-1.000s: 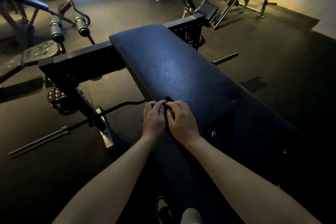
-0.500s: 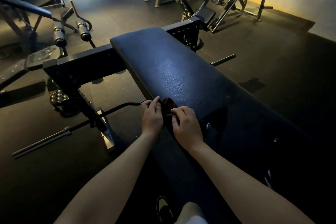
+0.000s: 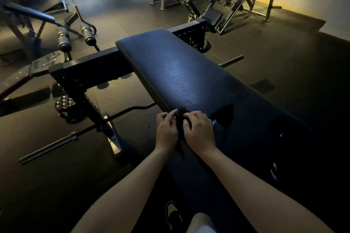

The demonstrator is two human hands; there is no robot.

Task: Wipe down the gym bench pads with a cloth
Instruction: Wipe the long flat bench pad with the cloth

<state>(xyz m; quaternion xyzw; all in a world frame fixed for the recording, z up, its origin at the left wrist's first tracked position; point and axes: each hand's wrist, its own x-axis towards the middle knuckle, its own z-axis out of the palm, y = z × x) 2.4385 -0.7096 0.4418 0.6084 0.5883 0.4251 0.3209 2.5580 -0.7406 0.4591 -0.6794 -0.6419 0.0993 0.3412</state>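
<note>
A long dark blue bench pad (image 3: pixel 176 73) runs from the lower right up toward the centre, shiny where light hits it. A small dark reddish cloth (image 3: pixel 180 117) is bunched at the pad's left edge, with a strip of it hanging down between my wrists. My left hand (image 3: pixel 166 130) and my right hand (image 3: pixel 198 130) sit side by side, both pinching the cloth with their fingertips. A darker patch (image 3: pixel 225 117) shows on the pad just right of my right hand.
A black steel frame (image 3: pixel 85 70) crosses under the pad's far end. A curl bar (image 3: pixel 79 134) lies on the rubber floor at left. Roller pads (image 3: pixel 75 38) and another machine stand at far left, plate-loaded machines (image 3: pixel 217 4) behind. My shoe (image 3: pixel 173 213) is at bottom centre.
My hands have shifted slightly along the pad's left edge and gathered the cloth; more of it now shows between my fingers. My head has tilted, showing more of the room behind.
</note>
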